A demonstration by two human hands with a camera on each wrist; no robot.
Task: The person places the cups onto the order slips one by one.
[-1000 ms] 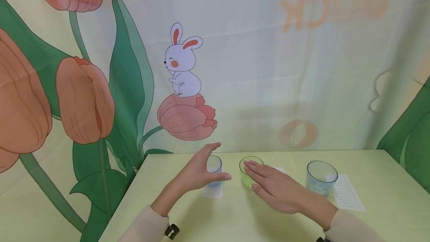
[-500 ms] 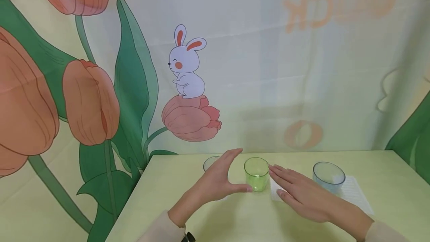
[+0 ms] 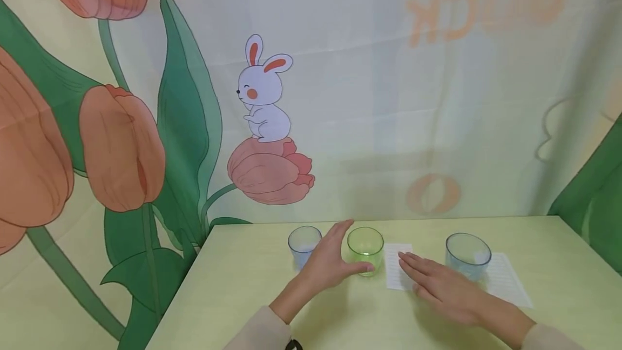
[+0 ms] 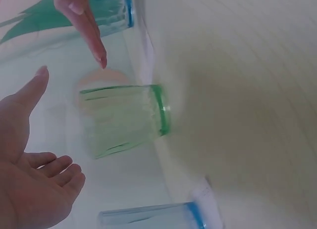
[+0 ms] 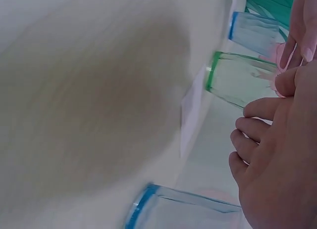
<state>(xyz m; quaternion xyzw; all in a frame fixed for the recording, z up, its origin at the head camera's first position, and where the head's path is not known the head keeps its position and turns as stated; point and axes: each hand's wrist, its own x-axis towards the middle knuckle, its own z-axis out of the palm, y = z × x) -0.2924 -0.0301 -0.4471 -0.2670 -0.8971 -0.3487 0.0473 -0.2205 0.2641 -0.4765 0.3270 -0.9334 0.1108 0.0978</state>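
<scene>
Beside the green glass (image 3: 365, 248), my left hand (image 3: 324, 264) has its thumb and fingers spread in a wide C. In the left wrist view a gap separates this hand (image 4: 37, 179) from the green glass (image 4: 124, 121), which stands on the table. My right hand (image 3: 447, 291) hovers to the right with straight fingers, its tips over a white paper sheet (image 3: 396, 263), holding nothing. Left of the green glass stands a blue glass (image 3: 302, 244), partly hidden by my left hand. Another, wider-looking blue glass (image 3: 467, 255) stands behind my right hand.
A second printed sheet (image 3: 507, 282) lies by the right blue glass. In the left wrist view a bit of paper (image 4: 208, 202) shows near the left blue glass. The pale yellow-green table (image 3: 218, 285) ends at a printed fabric backdrop (image 3: 369, 96) with tulips and a rabbit.
My right hand has moved right, off the front of the green glass, uncovering the paper sheet. My left hand has moved right from the left blue glass to the green one. The glasses stay put.
</scene>
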